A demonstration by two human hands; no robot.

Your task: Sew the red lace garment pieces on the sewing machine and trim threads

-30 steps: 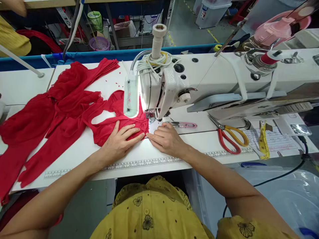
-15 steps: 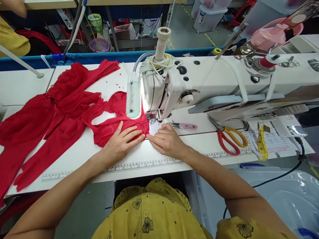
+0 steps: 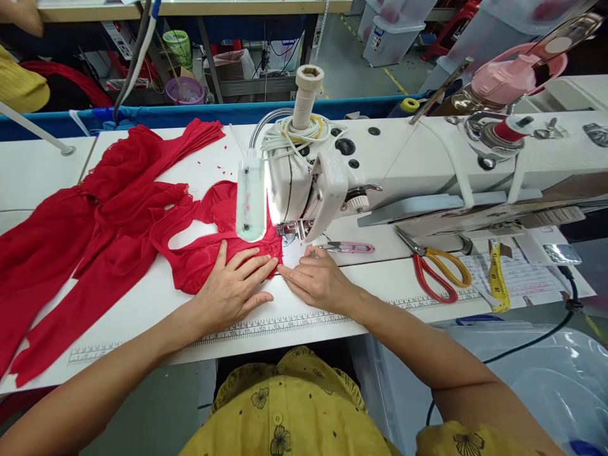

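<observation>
My left hand (image 3: 232,285) lies flat, fingers spread, on the near edge of a red lace garment (image 3: 137,218) spread over the white sewing table (image 3: 332,316). My right hand (image 3: 316,278) rests beside it with fingers stretched out, fingertips at the fabric's edge just in front of the presser foot (image 3: 288,231). The white sewing machine (image 3: 380,168) stands directly behind both hands. Its small lamp (image 3: 250,199) hangs over the fabric.
Pink thread snips (image 3: 349,247) lie right of the needle. Red-and-yellow scissors (image 3: 434,269) and a yellow tape measure (image 3: 497,278) sit further right. A printed ruler strip (image 3: 266,326) runs along the table's front edge. A clear plastic bin (image 3: 532,373) stands below right.
Both hands have stayed on the fabric's edge, shifting slightly. The view has tilted, so everything sits a little lower in the picture.
</observation>
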